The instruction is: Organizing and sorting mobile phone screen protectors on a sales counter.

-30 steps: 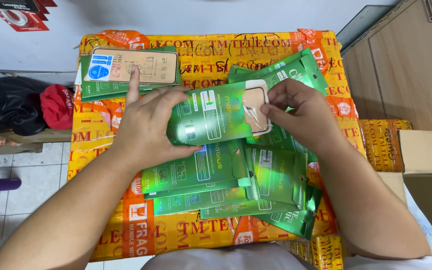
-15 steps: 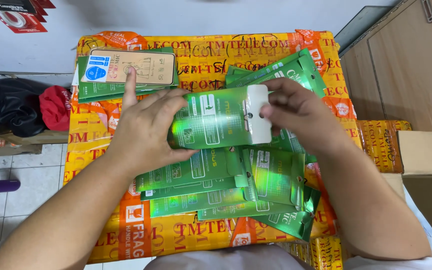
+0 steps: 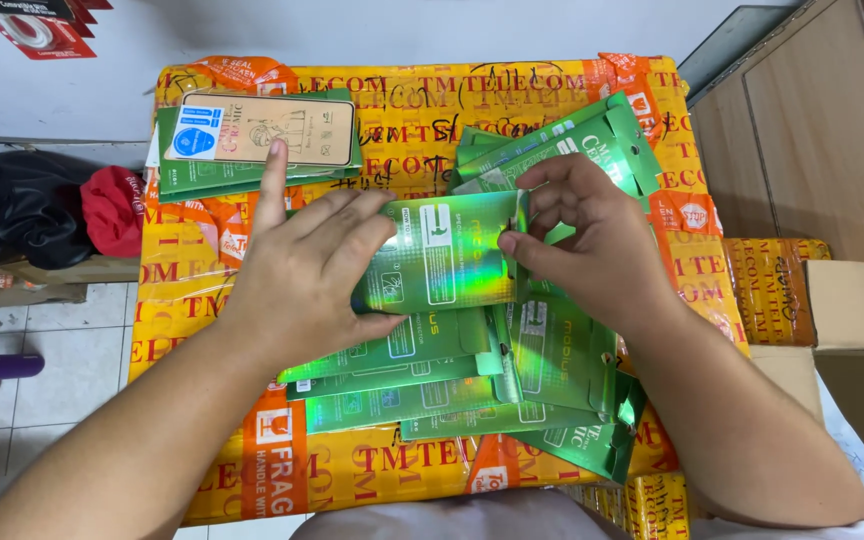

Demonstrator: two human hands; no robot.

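Packet (image 3: 447, 255) of shiny green holographic card sits at the middle of the scene, lifted just above a loose heap of green packets (image 3: 452, 375) and held between both hands. The left hand (image 3: 302, 275) covers its left end, palm down, fingers (image 3: 352, 225) spread flat over the face and the thumb tucked under the lower edge, so the grasp is closed on the packet; the index finger alone sticks up toward the far side. The right hand (image 3: 587, 245) pinches the packet's right edge, thumb and fingertips clenched on that short edge where a flap seems to stand open.

Under the hands the heap fans out toward the near edge of the carton (image 3: 412, 120), a big box wrapped in yellow and orange tape that serves as the counter. More green packets (image 3: 572, 135) lie beyond the right hand, reaching close to the carton's right edge. At the far left corner a second stack (image 3: 252, 135), topped by a beige card, lies well apart from the held packet, just beyond the raised index finger.

Bare tape shows along the far edge and the left side. Left of the carton the tiled floor (image 3: 42, 400) is open, with a black bag (image 3: 27, 215) and red cloth (image 3: 112, 205) near the wall. On the right, wooden cabinet doors (image 3: 822, 130) and a brown cardboard box (image 3: 862, 310) crowd in close.
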